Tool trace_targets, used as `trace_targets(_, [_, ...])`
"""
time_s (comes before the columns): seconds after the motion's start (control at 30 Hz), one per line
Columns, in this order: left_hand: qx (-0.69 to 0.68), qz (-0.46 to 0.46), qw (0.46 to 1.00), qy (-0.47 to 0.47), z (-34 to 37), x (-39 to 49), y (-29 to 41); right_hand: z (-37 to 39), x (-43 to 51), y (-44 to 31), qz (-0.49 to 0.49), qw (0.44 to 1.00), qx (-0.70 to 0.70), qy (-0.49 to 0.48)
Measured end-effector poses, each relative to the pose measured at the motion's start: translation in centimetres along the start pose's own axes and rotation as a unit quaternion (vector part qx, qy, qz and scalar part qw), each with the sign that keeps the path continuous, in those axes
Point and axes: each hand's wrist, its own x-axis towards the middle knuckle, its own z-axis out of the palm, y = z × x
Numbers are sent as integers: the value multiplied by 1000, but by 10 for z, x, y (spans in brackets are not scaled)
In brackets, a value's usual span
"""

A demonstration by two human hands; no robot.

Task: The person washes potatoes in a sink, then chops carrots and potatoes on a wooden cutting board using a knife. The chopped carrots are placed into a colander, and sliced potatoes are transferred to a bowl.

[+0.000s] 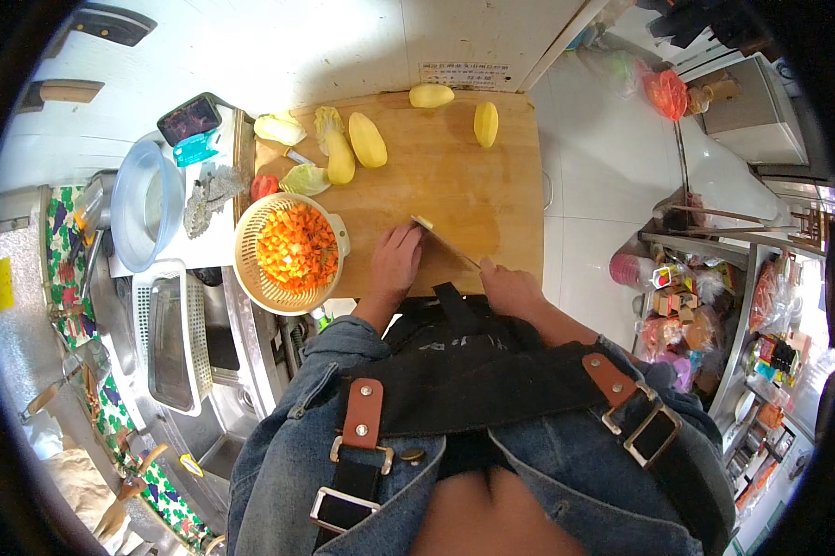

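Note:
My right hand (511,288) grips a kitchen knife (452,249), its blade slanting up and left over the wooden cutting board (459,187). Beside the blade, my left hand (396,260) rests on the board with fingers bent; whatever lies beneath them is hidden. A small pale-yellow piece (423,222) sits at the far end of the blade. Peeled potatoes, several in all, lie farther back: one potato (367,140) near pale cabbage leaves (305,179), another potato (485,125) at the right. To the left stands a cream plastic colander (243,260) holding diced carrot (297,248).
Left of the board are a phone (189,119), a turquoise packet (196,147), a grey cloth (214,198) and a translucent plastic basin (124,208). A white basket (191,375) stands over the metal sink (226,452). Crowded shelves (730,361) occupy the right side.

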Motion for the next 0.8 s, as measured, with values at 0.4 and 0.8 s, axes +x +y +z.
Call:
trace_targets(0.4, [-28,-5,999,40,2,-4,-9,-23,-16,-16,12,999,39,21])
trace_targets(0.8, [-38,-3,998,40,0,-4,-7,-15,-16,-29,33,999,20,-7])
